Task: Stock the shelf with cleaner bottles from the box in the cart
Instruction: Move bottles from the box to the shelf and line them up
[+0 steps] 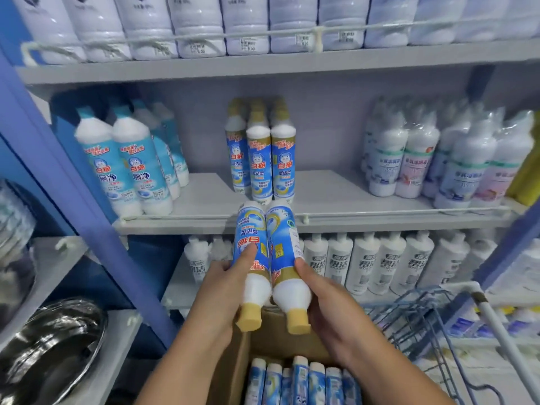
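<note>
1. Left hand (216,290) was wrapped around one cleaner bottle (252,252), its fingers (248,255) curled onto the label.
2. Right hand (330,299) gripped a second bottle (285,252), fingers closed around its body.
3. Both bottles were held side by side, touching, caps toward the person, bases at the front edge of the middle shelf (350,197).
4. Below that shelf, the cardboard box (233,369) held more bottles, beside the cart (423,317).
</note>
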Motion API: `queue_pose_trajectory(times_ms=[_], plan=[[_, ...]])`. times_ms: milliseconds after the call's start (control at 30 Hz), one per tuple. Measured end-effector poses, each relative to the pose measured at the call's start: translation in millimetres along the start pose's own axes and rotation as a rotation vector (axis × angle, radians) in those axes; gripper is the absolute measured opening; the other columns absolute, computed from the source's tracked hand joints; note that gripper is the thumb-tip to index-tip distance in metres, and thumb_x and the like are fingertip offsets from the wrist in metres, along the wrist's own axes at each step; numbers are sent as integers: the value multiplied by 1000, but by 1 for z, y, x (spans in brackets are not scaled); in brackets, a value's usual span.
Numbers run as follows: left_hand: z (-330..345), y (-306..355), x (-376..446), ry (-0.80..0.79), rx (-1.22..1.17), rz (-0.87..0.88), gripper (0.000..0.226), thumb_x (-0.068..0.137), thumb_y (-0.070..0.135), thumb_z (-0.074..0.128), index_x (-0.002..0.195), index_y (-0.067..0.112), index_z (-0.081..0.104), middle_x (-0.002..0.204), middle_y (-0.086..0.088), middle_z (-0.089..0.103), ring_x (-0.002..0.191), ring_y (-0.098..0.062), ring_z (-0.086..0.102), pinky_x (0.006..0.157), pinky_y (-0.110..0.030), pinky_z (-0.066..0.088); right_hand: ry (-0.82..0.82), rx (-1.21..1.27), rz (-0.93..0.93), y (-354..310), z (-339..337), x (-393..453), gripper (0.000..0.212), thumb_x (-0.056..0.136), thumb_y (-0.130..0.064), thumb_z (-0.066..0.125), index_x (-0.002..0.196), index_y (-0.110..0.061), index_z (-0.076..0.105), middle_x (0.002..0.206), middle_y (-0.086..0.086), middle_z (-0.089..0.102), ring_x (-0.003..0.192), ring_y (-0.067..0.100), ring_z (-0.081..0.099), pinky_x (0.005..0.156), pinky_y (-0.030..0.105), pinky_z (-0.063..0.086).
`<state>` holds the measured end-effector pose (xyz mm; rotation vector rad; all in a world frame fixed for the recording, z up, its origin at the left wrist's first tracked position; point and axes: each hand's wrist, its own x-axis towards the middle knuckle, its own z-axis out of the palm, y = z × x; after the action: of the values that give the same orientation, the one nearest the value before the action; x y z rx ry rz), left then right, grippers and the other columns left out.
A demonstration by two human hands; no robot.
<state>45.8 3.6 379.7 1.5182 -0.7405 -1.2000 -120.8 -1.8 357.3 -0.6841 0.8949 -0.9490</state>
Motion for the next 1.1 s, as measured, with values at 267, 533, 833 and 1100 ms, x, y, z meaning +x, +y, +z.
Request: queue_pose_trajectory(times_ms=[267,533,833,1100], plan=[[-19,52,44,-77,-40,30,47,83,49,75,102,6,71,87,-15,77,68,-28,70,55,-30,51,99,-131,-68,-41,47,29,44,92,-45,64,109,-6,75,104,16,77,91,28,72,71,34,52],[-30,58,90,-83,-33,83,35,86,43,75,113,24,63,103,-9,74,86,-29,72,78,-49,59,151,-74,-30,-46,69,57,42,95,-38,64,114,-2,71,106,20,75,77,30,71,52,28,54],[-35,68,109,-162,-14,43,15,91,37,69,105,34,75,98,3,78,86,-24,70,75,-39,51,183,-123,-34,-55,76,73,48,94,-33,68,129,-2,57,102,19,74,66,34,71,58,40,59],[-37,81,116,-190,-38,15,20,94,39,63,97,29,80,95,-9,76,75,-26,67,66,-37,55,102,-139,-116,-72,86,73,24,102,-26,53,121,-22,67,101,17,73,74,39,67,54,34,57]])
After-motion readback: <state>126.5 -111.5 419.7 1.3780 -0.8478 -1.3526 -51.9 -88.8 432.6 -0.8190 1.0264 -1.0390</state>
